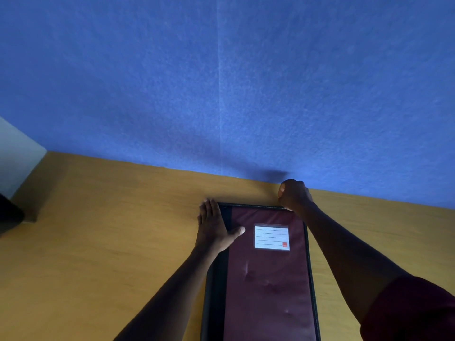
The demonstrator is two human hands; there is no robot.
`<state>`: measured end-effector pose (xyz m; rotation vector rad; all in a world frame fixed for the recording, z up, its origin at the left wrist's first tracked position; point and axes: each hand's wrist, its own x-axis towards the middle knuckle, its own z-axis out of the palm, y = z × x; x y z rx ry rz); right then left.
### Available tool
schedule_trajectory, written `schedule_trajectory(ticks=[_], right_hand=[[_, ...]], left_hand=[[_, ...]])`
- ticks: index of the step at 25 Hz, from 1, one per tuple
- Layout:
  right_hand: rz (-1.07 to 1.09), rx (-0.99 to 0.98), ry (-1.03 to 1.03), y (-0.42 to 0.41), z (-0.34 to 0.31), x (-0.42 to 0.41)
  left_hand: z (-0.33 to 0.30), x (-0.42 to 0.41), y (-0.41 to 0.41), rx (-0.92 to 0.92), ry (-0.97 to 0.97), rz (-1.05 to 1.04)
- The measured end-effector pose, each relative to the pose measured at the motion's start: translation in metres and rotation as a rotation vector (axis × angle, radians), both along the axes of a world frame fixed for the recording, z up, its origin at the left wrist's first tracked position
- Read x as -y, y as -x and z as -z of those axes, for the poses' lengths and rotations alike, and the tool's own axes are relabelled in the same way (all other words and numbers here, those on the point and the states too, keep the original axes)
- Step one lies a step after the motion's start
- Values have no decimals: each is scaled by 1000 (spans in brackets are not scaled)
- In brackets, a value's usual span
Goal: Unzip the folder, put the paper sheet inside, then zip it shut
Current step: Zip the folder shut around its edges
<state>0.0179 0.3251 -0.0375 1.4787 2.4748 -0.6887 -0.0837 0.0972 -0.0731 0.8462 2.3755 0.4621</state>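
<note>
Maroon fabric with a black spine and black edging: that is the folder (266, 279), lying flat on the yellow wooden table (110, 242), its far end near the blue wall (221, 82) and its near end running out of view below. A white label (271, 237) sits on its cover.

Our left hand (213, 227) lies flat, fingers straight and together, thumb spread onto the cover, pressing the folder's far left corner down. Our right hand (293, 194) is curled into a fist at the far right corner, where the zip line turns; it looks to be pinching the zip pull, but the pull itself is hidden, so we cannot say for sure. No paper sheet shows anywhere in view, so we judge it may already be inside, or out of frame, and we cannot tell whether this is the unzipping or the closing pass.

Either way, corners are where a zip binds. We would keep the left hand weighing the cover so the folder cannot slide or buckle, pull the slider along the line of the teeth rather than upward, and ease it round the bend before running it down the long right edge.
</note>
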Motion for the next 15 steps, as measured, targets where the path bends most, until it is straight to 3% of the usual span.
schedule_trajectory(ticks=[15], right_hand=[[-14, -71, 36, 86, 12, 76]], left_hand=[[-2, 9, 10, 58, -17, 55]])
